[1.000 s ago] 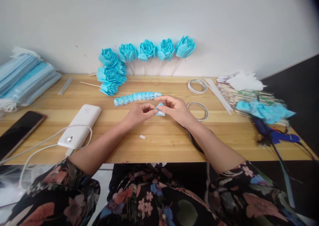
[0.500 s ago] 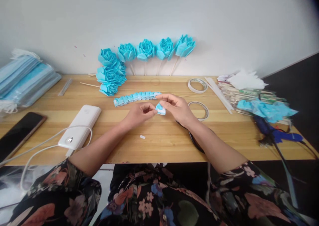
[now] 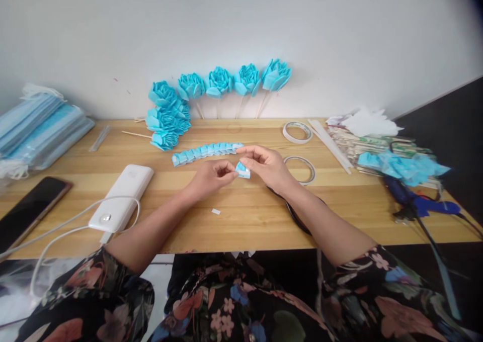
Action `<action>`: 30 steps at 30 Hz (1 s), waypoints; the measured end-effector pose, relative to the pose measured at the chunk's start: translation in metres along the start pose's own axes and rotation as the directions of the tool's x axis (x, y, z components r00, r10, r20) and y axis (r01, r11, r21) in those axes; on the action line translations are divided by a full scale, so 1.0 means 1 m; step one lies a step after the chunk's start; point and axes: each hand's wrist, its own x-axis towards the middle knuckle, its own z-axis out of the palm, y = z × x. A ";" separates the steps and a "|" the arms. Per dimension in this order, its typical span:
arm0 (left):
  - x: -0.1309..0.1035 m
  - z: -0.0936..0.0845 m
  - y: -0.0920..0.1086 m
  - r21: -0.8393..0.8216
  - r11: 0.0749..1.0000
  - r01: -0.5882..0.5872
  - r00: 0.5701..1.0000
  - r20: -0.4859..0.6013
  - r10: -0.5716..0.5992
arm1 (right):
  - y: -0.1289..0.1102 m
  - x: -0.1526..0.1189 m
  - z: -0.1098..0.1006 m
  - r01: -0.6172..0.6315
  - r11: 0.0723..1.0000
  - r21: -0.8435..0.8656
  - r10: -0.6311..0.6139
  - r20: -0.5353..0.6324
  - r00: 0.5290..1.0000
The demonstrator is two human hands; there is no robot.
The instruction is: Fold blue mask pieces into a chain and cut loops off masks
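Observation:
Between my two hands is a small folded blue-and-white petal piece [image 3: 243, 170]. My left hand [image 3: 212, 177] pinches its left edge between thumb and fingertips. At its upper right, my right hand [image 3: 267, 167] grips it with thumb and index finger. Just beyond my hands a row of similar folded blue petals [image 3: 204, 153] lies on the wooden table [image 3: 188, 226], its right end close to my right fingertips. A small white scrap [image 3: 216, 211] lies nearer me.
Blue flowers on sticks [image 3: 220, 82] lean on the wall. Tape rolls [image 3: 297, 132], glue sticks [image 3: 330, 143] and a blue glue gun [image 3: 418, 198] are on the right. A power bank [image 3: 123, 196], phone [image 3: 32, 211] and face masks [image 3: 45, 125] are on the left.
The camera view has tipped slightly, so the scene sits a little lower. Both hands keep their pinch on the petal piece, which has turned slightly.

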 end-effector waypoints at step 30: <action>0.004 -0.007 0.003 -0.007 0.999 -0.032 0.988 -0.150 0.030 | 0.000 0.004 -0.004 -0.046 0.997 -0.057 0.051 0.103 0.993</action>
